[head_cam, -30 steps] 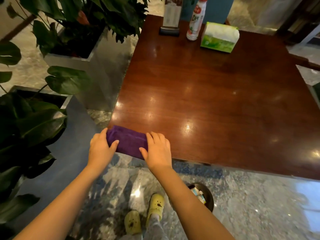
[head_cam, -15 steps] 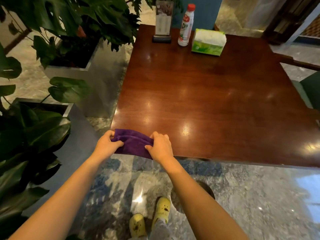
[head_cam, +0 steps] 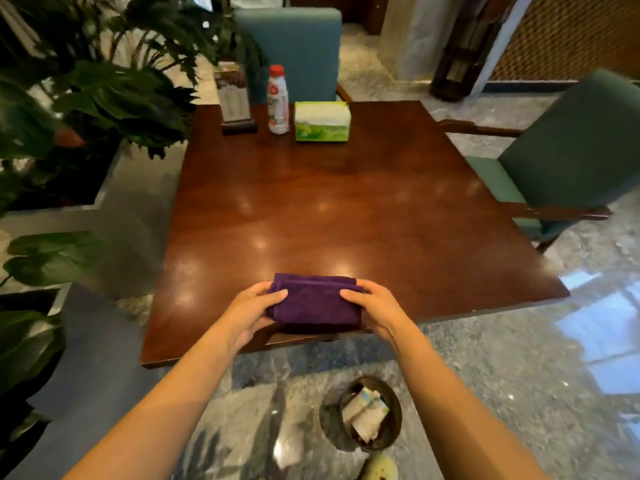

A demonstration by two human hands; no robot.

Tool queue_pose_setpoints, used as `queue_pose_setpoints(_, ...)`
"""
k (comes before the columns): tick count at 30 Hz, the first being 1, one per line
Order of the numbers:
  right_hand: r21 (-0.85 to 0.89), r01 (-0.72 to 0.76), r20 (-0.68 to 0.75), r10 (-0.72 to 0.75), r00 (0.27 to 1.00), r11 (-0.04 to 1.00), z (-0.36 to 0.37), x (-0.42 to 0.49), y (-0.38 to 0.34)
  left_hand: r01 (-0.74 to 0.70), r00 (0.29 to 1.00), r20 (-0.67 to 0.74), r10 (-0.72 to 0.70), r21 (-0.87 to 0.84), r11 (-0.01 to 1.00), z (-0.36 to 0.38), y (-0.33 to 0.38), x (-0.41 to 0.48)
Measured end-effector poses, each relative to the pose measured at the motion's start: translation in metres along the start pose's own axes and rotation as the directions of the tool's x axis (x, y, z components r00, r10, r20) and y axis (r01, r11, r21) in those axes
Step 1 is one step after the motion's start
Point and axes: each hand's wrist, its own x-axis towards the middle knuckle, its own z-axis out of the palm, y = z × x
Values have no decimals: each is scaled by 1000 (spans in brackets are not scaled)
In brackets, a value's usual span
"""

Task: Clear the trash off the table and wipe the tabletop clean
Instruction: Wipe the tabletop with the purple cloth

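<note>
1. A person's left hand [head_cam: 247, 311] and right hand [head_cam: 375, 308] grip a folded purple cloth [head_cam: 315, 303] by its two ends, fingers curled round it and thumbs on top, at the near edge of the dark wooden counter [head_cam: 346, 209]; whether it rests on the wood cannot be told.
2. At the far edge a menu holder [head_cam: 235, 98], a red-capped white bottle [head_cam: 278, 102] and a green tissue pack [head_cam: 322, 121] stand side by side, their labels too blurred to read.
3. On the marble floor below, a round bin [head_cam: 329, 424] holds paper trash [head_cam: 363, 410].
4. Potted plants [head_cam: 121, 98] line the left side.
</note>
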Motion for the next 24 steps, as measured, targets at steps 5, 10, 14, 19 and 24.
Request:
queue_pose_setpoints(5,-164,96,-207,-130,970,982,-111,-2,-19,14,997,74,-23,112,994,109,-19,33)
queue_pose_setpoints(10,-255,99,-404,-199,893,962,-228,-1,-33,22,999,36,-28,168,985,236,-44,60)
queue_pose_setpoints(14,-338,70,-513,-245,823,939,-318,3,-47,20,999,43,-29,197,980,333,-59,78)
queue_pose_setpoints(19,-410,4,-554,-253,793,912,-397,15,-61,64,995,62,-81,243,968,418,-75,97)
queue_pose_setpoints(24,-510,-78,-560,-261,786,857,-442,30,-62,133,989,28,-148,300,945,462,-94,124)
